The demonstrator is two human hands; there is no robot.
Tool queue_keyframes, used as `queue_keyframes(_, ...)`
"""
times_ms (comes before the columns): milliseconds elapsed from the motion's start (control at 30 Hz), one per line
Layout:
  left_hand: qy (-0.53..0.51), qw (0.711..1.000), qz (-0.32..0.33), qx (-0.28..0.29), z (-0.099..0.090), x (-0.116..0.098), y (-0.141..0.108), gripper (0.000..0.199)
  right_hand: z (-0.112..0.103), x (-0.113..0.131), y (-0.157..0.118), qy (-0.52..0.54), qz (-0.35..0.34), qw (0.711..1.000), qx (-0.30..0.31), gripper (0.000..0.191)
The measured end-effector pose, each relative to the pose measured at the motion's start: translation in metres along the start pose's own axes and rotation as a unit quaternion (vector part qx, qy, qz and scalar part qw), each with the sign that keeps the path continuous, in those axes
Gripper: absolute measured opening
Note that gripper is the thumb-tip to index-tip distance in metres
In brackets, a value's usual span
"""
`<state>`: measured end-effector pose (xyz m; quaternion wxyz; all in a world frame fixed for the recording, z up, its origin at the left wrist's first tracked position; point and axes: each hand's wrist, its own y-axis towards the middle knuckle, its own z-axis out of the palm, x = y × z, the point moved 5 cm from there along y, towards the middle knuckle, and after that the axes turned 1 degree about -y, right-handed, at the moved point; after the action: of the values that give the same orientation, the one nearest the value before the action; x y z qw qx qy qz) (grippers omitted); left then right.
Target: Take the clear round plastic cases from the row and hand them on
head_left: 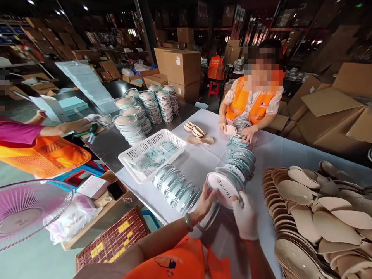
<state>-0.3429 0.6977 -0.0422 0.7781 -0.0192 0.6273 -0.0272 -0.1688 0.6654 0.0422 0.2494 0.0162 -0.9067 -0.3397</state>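
Observation:
A round clear case [223, 187] with a white label reading "beauty" is tilted up between my hands. My left hand [204, 203], bare with a bangle at the wrist, grips its left edge. White-gloved, my right hand [245, 217] holds its lower right edge. Just behind it, a row of similar round cases [243, 159] leans across the white-covered table [200, 162]. Another row of cases [174, 188] lies left of my left hand. Beige moulded cups [312, 209] are piled to the right of my right hand.
A white basket [136, 159] holds small packets. Stacked filled cases [128, 126] stand on the dark table [119, 87]. Opposite, a co-worker [250, 97] handles a beige cup; another co-worker [43, 143] works at left. Cartons [183, 68] stand behind, a woven seat [116, 240] lower left.

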Motion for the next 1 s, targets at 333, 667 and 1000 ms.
queue_keyframes(333, 0.490, 0.832, 0.092, 0.242, -0.069, -0.024, -0.002, 0.104, 0.106, -0.137, 0.033, -0.072, 0.175, 0.974, 0.127, 0.046)
queue_keyframes(667, 0.652, 0.667, 0.134, 0.336, -0.055, 0.024, 0.000, 0.114, 0.107, -0.020, -0.117, 0.206, 0.338, 0.877, 0.272, 0.077)
queue_keyframes(1000, 0.526, 0.785, 0.125, 0.301, -0.056, -0.012, 0.008, 0.113, 0.031, -0.044, -0.106, 0.231, 0.514, 0.816, 0.127, 0.086)
